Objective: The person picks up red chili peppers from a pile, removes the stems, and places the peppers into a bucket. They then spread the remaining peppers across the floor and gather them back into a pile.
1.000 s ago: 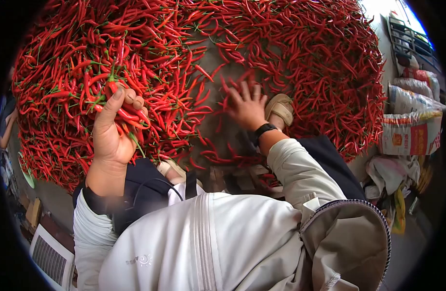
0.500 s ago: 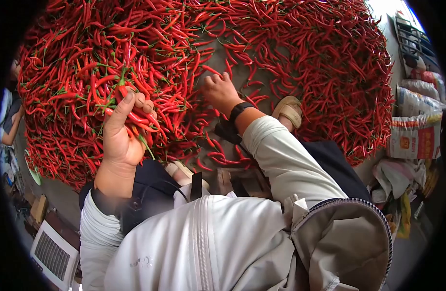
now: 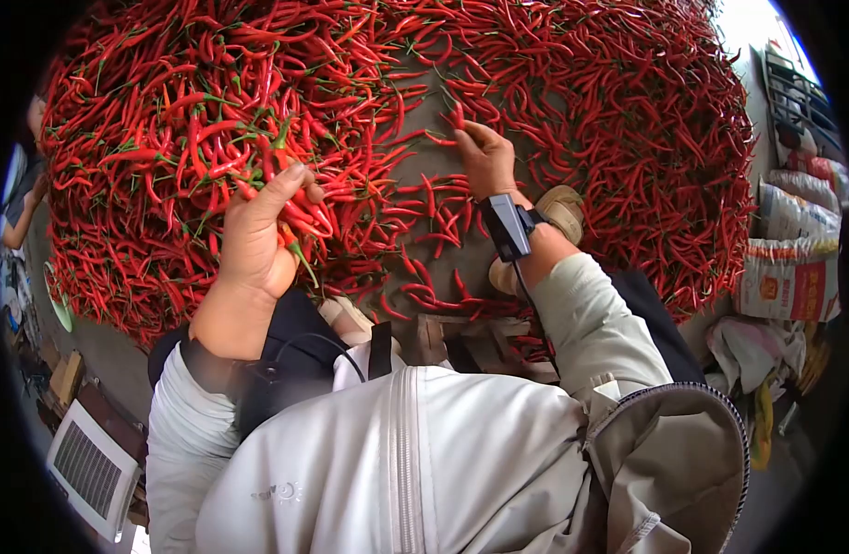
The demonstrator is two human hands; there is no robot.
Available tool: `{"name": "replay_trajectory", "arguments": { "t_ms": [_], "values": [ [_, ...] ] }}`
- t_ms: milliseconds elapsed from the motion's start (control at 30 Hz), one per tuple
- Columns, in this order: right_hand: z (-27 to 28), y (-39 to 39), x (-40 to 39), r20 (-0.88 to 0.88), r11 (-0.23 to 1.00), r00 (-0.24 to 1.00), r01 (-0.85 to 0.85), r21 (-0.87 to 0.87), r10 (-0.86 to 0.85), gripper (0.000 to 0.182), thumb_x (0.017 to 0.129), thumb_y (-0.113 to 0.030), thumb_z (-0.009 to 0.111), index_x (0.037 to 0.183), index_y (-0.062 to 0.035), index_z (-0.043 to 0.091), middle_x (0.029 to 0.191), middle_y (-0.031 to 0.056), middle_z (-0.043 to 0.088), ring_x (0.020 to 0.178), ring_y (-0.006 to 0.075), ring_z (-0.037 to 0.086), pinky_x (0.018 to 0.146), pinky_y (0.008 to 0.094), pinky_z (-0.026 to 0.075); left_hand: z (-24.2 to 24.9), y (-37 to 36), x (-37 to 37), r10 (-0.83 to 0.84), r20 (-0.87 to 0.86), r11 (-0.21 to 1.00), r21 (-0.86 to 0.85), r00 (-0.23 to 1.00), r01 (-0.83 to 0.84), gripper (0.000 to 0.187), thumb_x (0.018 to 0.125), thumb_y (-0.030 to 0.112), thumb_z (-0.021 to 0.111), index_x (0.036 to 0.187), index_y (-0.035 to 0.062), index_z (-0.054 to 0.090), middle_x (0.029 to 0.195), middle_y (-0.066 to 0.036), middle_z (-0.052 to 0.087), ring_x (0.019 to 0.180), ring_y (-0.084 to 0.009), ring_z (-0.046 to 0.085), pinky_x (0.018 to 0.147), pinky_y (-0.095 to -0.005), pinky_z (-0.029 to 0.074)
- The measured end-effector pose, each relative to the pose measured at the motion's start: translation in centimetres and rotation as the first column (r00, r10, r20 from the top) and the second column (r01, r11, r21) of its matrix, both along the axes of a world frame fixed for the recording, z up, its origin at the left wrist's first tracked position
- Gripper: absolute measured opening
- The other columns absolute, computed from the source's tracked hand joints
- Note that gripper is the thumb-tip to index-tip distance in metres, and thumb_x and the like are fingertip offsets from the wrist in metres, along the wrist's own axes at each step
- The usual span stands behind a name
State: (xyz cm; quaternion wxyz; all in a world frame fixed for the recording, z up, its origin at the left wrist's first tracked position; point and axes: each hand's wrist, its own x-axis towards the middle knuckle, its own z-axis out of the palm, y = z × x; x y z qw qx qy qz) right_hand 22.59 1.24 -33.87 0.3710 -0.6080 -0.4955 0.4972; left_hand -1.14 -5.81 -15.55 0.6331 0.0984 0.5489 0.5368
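Note:
My left hand (image 3: 261, 231) is closed around a small bunch of red chili peppers (image 3: 306, 220), green stems poking out above and below the thumb. It is held over the large heap of red chilies (image 3: 120, 231) on the left. My right hand (image 3: 489, 164) pinches a single red chili pepper (image 3: 459, 115) between thumb and fingertips, above the strip of floor between the two heaps. A grey device is strapped to the right wrist.
Another spread of red chilies (image 3: 646, 138) covers the floor on the right. Loose chilies (image 3: 443, 208) lie between the heaps, near my shoes (image 3: 561, 212). Printed sacks (image 3: 788, 277) line the right side. A white grille panel (image 3: 94, 469) stands lower left, and another person's arm (image 3: 23, 222) shows at the left edge.
My right hand has moved right and turned, and now shows a chili at its fingertips. My left hand has shifted slightly right in view, still gripping its bunch.

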Motion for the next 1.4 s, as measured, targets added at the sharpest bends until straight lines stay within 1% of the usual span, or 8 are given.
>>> {"name": "replay_trajectory", "arguments": {
  "t_ms": [233, 533, 600, 700, 867, 1000, 1100, 1400],
  "values": [
    [14.5, -5.2, -10.3, -0.727, 0.965, 0.679, -0.246, -0.093, 0.104, 0.011, 0.078, -0.002, 0.063, 0.083, -0.0003, 0.054, 0.075, 0.0028, 0.06, 0.069, 0.008, 0.057, 0.061, 0.0223, 0.048, 0.0, 0.0, 0.9, 0.02, 0.021, 0.998, -0.055, 1.0, -0.019, 0.017, 0.079, 0.008, 0.063, 0.095, 0.0018, 0.061, 0.089, -0.007, 0.064, 0.083, -0.0155, 0.059, 0.077, -0.0302, 0.048],
    [5.0, -0.8, -5.7, 0.0, 0.952, 0.952, -0.306, 0.007, 0.306, 0.02, 0.079, -0.015, 0.063, 0.094, -0.0017, 0.061, 0.084, 0.0101, 0.062, 0.078, 0.0173, 0.06, 0.068, 0.029, 0.047, 1.0, 0.4, -0.5, 0.104, 0.058, 0.995, 0.001, 0.993, -0.104, 0.024, 0.079, 0.003, 0.061, 0.102, 0.0026, 0.055, 0.085, -0.007, 0.061, 0.077, -0.018, 0.06, 0.069, -0.0307, 0.051],
    [-0.1, 0.0, -2.1, 0.614, 0.882, 0.744, -0.443, 0.16, 0.262, 0.026, 0.077, -0.017, 0.06, 0.099, -0.0042, 0.055, 0.096, 0.0182, 0.056, 0.084, 0.0349, 0.057, 0.07, 0.0409, 0.049, 0.6, 0.4, -0.8, 0.064, 0.069, 0.997, 0.032, 0.996, -0.067, 0.024, 0.078, 0.002, 0.061, 0.101, 0.003, 0.055, 0.082, -0.005, 0.059, 0.073, -0.017, 0.059, 0.067, -0.0303, 0.05],
    [-3.1, -0.4, 1.1, 0.786, 0.804, 0.453, -0.587, -0.092, 0.421, 0.018, 0.077, -0.005, 0.048, 0.094, -0.0067, 0.05, 0.096, 0.0164, 0.049, 0.081, 0.0372, 0.058, 0.068, 0.0429, 0.049, 0.5, 0.3, -0.6, 0.066, 0.067, 0.997, 0.041, 0.996, -0.068, 0.022, 0.076, 0.002, 0.064, 0.097, 0.0033, 0.055, 0.075, -0.003, 0.055, 0.064, -0.0144, 0.056, 0.062, -0.0295, 0.049],
    [-2.7, 0.2, 1.0, 0.637, 0.882, 0.673, -0.47, -0.025, 0.376, 0.017, 0.079, -0.014, 0.053, 0.094, -0.0058, 0.056, 0.089, 0.0157, 0.059, 0.078, 0.0346, 0.059, 0.068, 0.0409, 0.049, 0.0, -0.4, -1.1, -0.05, -0.016, 0.997, -0.057, 0.999, 0.049, 0.02, 0.079, 0.008, 0.062, 0.097, 0.0036, 0.055, 0.08, -0.003, 0.056, 0.077, -0.0144, 0.056, 0.072, -0.0292, 0.046],
    [4.7, -1.2, -5.1, -0.189, 0.923, 0.908, -0.384, -0.025, 0.373, 0.047, 0.074, -0.005, 0.068, 0.116, -0.0051, 0.049, 0.09, 0.0076, 0.064, 0.082, 0.0109, 0.058, 0.069, 0.0254, 0.049, -0.1, -0.3, -0.4, -0.053, 0.007, 0.988, -0.146, 0.999, 0.053, 0.03, 0.078, 0.009, 0.062, 0.105, -0.0011, 0.055, 0.099, -0.012, 0.062, 0.096, -0.0222, 0.059, 0.08, -0.033, 0.047],
    [12.2, -3.1, -9.0, -0.095, 0.829, 0.86, -0.447, 0.336, 0.502, 0.033, 0.073, -0.004, 0.068, 0.103, -0.0027, 0.055, 0.081, 0.0075, 0.062, 0.075, 0.0123, 0.061, 0.067, 0.0265, 0.05, -0.1, -0.3, -0.1, -0.068, 0.054, 0.992, -0.104, 0.996, 0.073, 0.031, 0.081, 0.011, 0.059, 0.109, -0.0016, 0.055, 0.105, -0.013, 0.059, 0.102, -0.0227, 0.057, 0.087, -0.0357, 0.045],
    [9.2, -6.9, -7.4, -0.043, 0.822, 0.843, -0.51, 0.253, 0.537, 0.015, 0.076, -0.007, 0.063, 0.09, -0.0025, 0.059, 0.08, 0.0111, 0.06, 0.072, 0.0228, 0.061, 0.065, 0.0306, 0.049, -0.6, -0.3, -2.7, 0.118, 0.096, 0.993, -0.044, 0.988, -0.114, 0.021, 0.078, 0.008, 0.063, 0.097, 0.0023, 0.055, 0.081, -0.008, 0.06, 0.079, -0.0173, 0.059, 0.075, -0.0321, 0.049]
  ]
}}
